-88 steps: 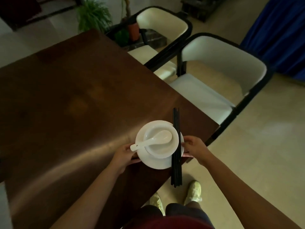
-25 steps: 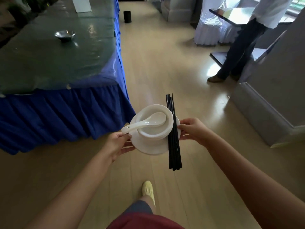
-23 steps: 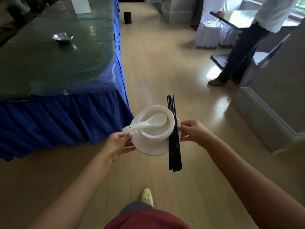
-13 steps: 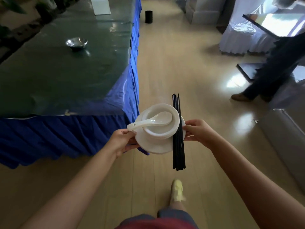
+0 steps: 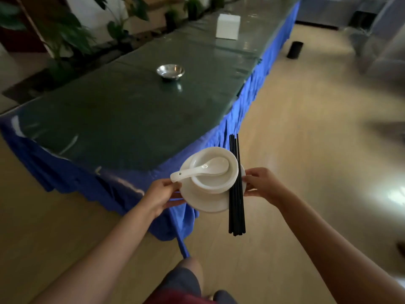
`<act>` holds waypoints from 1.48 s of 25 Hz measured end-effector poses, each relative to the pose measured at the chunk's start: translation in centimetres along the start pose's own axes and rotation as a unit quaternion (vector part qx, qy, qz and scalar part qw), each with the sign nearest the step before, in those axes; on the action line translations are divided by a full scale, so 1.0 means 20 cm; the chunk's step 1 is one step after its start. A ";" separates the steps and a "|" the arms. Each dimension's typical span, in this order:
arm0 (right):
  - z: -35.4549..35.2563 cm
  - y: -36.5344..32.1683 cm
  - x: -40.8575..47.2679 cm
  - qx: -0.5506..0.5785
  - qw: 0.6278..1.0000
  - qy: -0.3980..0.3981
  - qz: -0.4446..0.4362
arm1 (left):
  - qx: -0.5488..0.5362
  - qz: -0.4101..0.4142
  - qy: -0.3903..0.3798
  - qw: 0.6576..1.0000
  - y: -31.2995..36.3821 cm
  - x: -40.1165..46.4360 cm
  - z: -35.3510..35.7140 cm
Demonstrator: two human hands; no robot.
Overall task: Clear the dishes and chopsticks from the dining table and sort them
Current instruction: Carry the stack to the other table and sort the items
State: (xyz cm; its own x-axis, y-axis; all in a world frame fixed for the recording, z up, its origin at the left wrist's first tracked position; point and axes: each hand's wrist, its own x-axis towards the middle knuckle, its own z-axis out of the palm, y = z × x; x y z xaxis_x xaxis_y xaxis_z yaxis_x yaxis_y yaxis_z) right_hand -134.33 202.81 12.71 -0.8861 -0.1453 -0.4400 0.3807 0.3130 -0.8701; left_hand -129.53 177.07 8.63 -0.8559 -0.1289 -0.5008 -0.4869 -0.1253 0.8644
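Observation:
I carry a white plate (image 5: 206,201) in front of me, held at its left rim by my left hand (image 5: 161,194) and at its right rim by my right hand (image 5: 262,185). A white bowl (image 5: 215,179) sits on the plate, and a white spoon (image 5: 200,168) lies across the bowl with its handle pointing left. Black chopsticks (image 5: 236,189) lie lengthwise across the plate's right side, overhanging both edges. The stack hovers just off the near corner of a long table (image 5: 122,119) with a dark glass top and a blue skirt.
On the long table stand a small steel bowl (image 5: 170,71) and, farther back, a white box (image 5: 228,26). Potted plants (image 5: 65,38) line its left side. Wooden floor stretches to the right, with a black cylinder (image 5: 294,49) on it far back.
I have carried the stack from the brown dining table across the room. In the last second my view turned left toward the long table, which is now closer; the standing person has left the view.

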 end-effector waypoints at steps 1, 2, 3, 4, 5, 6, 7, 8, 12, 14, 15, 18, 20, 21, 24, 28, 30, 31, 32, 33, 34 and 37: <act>-0.03 -0.04 0.10 -0.004 1.000 -0.011 0.004 | -0.005 -0.002 0.012 1.000 0.03 0.06 0.03; -0.05 -0.09 0.20 -0.005 1.000 -0.030 0.006 | -0.020 0.003 0.024 1.000 0.06 0.12 0.05; -0.07 -0.12 0.29 -0.012 0.999 -0.047 0.002 | -0.038 0.005 0.042 0.998 0.07 0.19 0.05; -0.08 -0.13 0.40 -0.029 0.998 -0.055 0.009 | -0.049 0.001 0.057 0.997 0.09 0.26 0.06; -0.07 -0.16 0.45 -0.038 0.998 -0.058 0.008 | -0.053 -0.003 0.061 0.997 0.11 0.30 0.06; -0.06 -0.17 0.44 -0.031 0.997 -0.065 0.001 | -0.062 -0.001 0.058 0.996 0.11 0.28 0.06; -0.09 -0.25 0.69 -0.045 0.996 -0.075 0.007 | -0.066 0.003 0.079 0.995 0.17 0.47 0.06; -0.12 -0.41 1.02 -0.056 0.993 -0.108 -0.001 | -0.095 0.010 0.105 0.990 0.27 0.75 0.10; -0.09 -0.50 1.22 -0.084 0.989 -0.118 -0.006 | -0.107 0.013 0.132 0.985 0.34 0.84 0.06; -0.08 -0.59 1.42 -0.095 0.985 -0.147 0.005 | -0.123 0.003 0.150 0.981 0.41 0.97 0.07; -0.06 -0.62 1.53 -0.104 0.983 -0.154 0.004 | -0.130 -0.004 0.165 0.978 0.45 1.02 0.07; -0.02 -0.70 1.79 -0.135 0.973 -0.186 -0.002 | -0.150 -0.008 0.204 0.967 0.52 1.17 0.05; 0.02 -0.73 1.95 -0.148 0.966 -0.212 -0.004 | -0.165 -0.024 0.222 0.961 0.54 1.26 0.05; 0.05 -0.73 2.04 -0.149 0.963 -0.225 -0.003 | -0.178 -0.034 0.232 0.956 0.54 1.32 0.05; 0.13 -0.76 2.31 -0.165 0.948 -0.270 0.005 | -0.206 -0.055 0.276 0.937 0.53 1.48 0.06; 0.22 -0.75 2.67 -0.189 0.919 -0.345 0.018 | -0.227 -0.072 0.345 0.908 0.52 1.70 0.11; 0.26 -0.74 2.81 -0.202 0.907 -0.369 0.029 | -0.219 -0.084 0.360 0.903 0.52 1.77 0.13; 0.28 -0.74 2.86 -0.210 0.899 -0.382 0.035 | -0.218 -0.089 0.367 0.900 0.52 1.80 0.14; 0.29 -0.73 2.90 -0.213 0.891 -0.398 0.044 | -0.223 -0.093 0.378 0.894 0.51 1.83 0.15; 0.30 -0.73 2.94 -0.213 0.885 -0.409 0.054 | -0.225 -0.096 0.388 0.888 0.50 1.85 0.16; 0.31 -0.73 2.98 -0.212 0.882 -0.416 0.062 | -0.226 -0.099 0.397 0.884 0.49 1.86 0.18; 0.32 -0.70 3.04 -0.222 0.867 -0.441 0.074 | -0.242 -0.115 0.422 0.866 0.46 1.91 0.23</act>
State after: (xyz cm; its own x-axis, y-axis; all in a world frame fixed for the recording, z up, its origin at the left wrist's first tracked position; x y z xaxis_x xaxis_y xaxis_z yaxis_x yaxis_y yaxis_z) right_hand -191.93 183.56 -3.24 -0.2165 -0.6726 -0.7076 0.1604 0.6904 -0.7054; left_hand -167.51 175.46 -2.35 -0.2139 -0.6934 -0.6881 -0.3218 -0.6150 0.7198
